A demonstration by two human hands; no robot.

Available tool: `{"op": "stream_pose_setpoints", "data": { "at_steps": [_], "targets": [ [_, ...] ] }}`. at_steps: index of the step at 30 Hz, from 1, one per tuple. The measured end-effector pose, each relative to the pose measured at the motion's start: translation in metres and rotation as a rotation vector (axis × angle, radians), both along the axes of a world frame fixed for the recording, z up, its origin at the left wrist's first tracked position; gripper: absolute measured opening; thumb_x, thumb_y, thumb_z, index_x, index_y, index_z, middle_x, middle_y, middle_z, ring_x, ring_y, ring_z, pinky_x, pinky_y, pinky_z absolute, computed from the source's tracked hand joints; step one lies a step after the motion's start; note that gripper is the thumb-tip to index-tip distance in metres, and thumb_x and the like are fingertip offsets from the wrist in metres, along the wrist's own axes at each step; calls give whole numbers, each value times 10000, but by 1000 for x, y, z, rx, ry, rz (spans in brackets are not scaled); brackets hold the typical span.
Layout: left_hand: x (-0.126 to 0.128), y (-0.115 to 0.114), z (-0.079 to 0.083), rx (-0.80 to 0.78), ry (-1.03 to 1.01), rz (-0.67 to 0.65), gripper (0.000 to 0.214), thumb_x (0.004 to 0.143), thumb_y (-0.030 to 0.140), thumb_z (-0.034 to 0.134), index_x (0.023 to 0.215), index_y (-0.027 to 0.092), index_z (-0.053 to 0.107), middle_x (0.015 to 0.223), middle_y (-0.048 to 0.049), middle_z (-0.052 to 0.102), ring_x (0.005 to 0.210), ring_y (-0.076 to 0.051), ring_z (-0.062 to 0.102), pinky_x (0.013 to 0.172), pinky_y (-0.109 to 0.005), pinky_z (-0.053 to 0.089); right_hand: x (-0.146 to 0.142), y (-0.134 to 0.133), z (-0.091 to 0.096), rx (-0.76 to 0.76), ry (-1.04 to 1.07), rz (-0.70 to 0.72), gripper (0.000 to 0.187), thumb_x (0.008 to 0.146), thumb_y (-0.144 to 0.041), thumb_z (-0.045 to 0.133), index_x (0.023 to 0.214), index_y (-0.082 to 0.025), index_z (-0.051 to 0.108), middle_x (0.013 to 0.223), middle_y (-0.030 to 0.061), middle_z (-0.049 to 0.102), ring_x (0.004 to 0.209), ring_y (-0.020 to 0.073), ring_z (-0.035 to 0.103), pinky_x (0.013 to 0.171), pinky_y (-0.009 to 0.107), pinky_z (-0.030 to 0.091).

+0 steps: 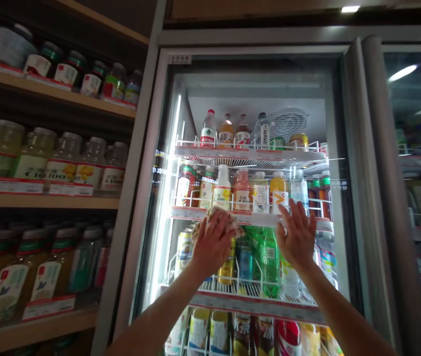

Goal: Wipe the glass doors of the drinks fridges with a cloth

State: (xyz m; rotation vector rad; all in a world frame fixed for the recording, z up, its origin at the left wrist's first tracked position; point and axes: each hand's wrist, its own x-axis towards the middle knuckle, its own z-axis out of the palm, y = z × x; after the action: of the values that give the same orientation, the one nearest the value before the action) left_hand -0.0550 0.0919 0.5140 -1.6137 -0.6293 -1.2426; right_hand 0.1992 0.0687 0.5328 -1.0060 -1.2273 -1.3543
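My left hand (213, 242) is closed over a crumpled, light patterned cloth (238, 230), which bunches out around my fingers. Both appear up against the glass door (255, 66) of a lit drinks fridge, around the height of its middle shelf. To the right, my right hand (298, 236) is raised with fingers spread and holds nothing; whether its palm touches the glass I cannot tell. Behind the glass, between my hands, stands a green bottle (269, 264). An orange drink bottle (279, 190) shows just above my right hand.
Wooden shelves (43, 200) with rows of bottled drinks stand close on the left. A grey door frame (375, 188) and a second glass door (414, 148) with light reflections are on the right. Inside the fridge, wire racks (232, 152) hold bottles and cans.
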Motion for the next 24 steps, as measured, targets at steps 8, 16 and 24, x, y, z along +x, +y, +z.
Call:
{"op": "stream_pose_setpoints", "data": {
  "at_steps": [8,16,24],
  "targets": [
    [-54,4,-4,21,-408,36,420,843,217,468,1262,210,495,1477,-86,313,1400,-283,167,1093,-520,254,-2,-1,0,6,0,-15,441,889,-275,402,1327,-229,415,1412,97,417,1360,238,294,1104,476,206],
    [-23,-3,-33,-8,40,8,257,838,275,502,1068,269,616,1409,-26,436,1386,-226,231,1117,-447,219,0,0,-2,9,1,37,467,873,-252,420,1340,-240,412,1419,83,410,1351,238,313,1106,477,206],
    [-7,-5,-15,-5,10,14,303,843,286,500,1133,243,579,1433,-56,398,1391,-258,206,1109,-482,222,0,0,-2,7,2,21,450,876,-263,418,1324,-227,430,1413,88,419,1346,243,321,1105,472,205]
  ]
}}
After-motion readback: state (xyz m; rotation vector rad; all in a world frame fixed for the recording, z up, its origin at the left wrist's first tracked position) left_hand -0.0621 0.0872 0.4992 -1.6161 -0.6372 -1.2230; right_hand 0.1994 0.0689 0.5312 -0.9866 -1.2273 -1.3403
